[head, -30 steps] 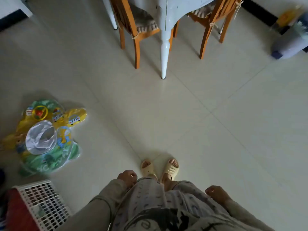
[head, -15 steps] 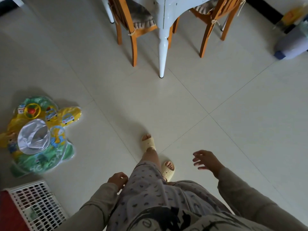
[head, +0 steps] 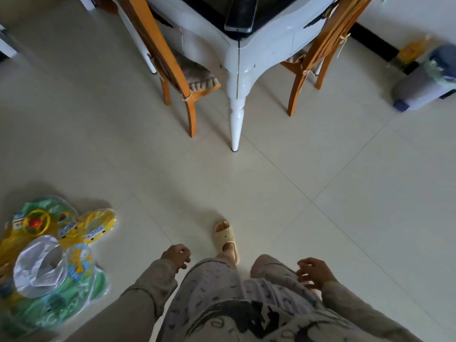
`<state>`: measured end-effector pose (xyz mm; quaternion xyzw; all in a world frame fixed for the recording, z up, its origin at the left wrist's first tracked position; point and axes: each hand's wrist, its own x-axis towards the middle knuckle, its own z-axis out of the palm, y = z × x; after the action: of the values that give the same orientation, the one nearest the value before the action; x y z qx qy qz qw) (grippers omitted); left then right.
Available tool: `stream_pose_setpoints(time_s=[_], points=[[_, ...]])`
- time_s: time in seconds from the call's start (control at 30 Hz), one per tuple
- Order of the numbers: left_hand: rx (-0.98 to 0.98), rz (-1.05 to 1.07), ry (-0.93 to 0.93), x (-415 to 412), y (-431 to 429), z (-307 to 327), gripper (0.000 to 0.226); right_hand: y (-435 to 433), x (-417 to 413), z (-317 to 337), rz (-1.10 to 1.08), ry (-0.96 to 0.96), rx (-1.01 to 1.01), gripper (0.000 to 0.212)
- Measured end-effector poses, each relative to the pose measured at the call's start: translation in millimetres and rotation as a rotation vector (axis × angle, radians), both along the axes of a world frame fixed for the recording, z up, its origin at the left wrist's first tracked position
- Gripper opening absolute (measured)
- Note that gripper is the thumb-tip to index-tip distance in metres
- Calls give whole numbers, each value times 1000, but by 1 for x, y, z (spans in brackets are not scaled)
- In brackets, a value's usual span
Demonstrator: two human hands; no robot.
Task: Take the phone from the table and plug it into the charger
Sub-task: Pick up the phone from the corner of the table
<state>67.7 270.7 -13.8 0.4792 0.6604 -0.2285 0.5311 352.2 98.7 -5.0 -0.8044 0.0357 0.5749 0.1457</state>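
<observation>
A dark phone (head: 241,14) lies flat on the near corner of the white table (head: 237,60) at the top of the head view. My left hand (head: 176,257) hangs low beside my left thigh, fingers loosely curled, holding nothing. My right hand (head: 314,272) hangs by my right thigh with fingers spread, also holding nothing. Both hands are far below and short of the phone. No charger is visible.
Two orange wooden chairs (head: 172,65) (head: 311,60) flank the table corner. A colourful inflatable toy (head: 49,262) lies on the tiled floor at the left. A grey bin (head: 427,80) stands at the right by the wall. My slippered foot (head: 225,239) is forward.
The view has tilted up and moved closer to the table, bringing the phone on the corner into sight. My right hand has dropped back beside my thigh.
</observation>
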Motion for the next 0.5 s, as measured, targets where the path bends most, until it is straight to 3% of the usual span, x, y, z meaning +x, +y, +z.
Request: stream_pose_setpoints(time_s=[0.2, 0.4, 0.5], points=[[73, 22, -132, 50, 100, 16, 10, 32, 30, -9, -39, -102, -20, 24], [72, 209, -206, 83, 145, 16, 19, 102, 68, -8, -156, -32, 14, 16], [34, 231, -160, 92, 153, 7, 23, 151, 93, -7, -102, -14, 46, 9]])
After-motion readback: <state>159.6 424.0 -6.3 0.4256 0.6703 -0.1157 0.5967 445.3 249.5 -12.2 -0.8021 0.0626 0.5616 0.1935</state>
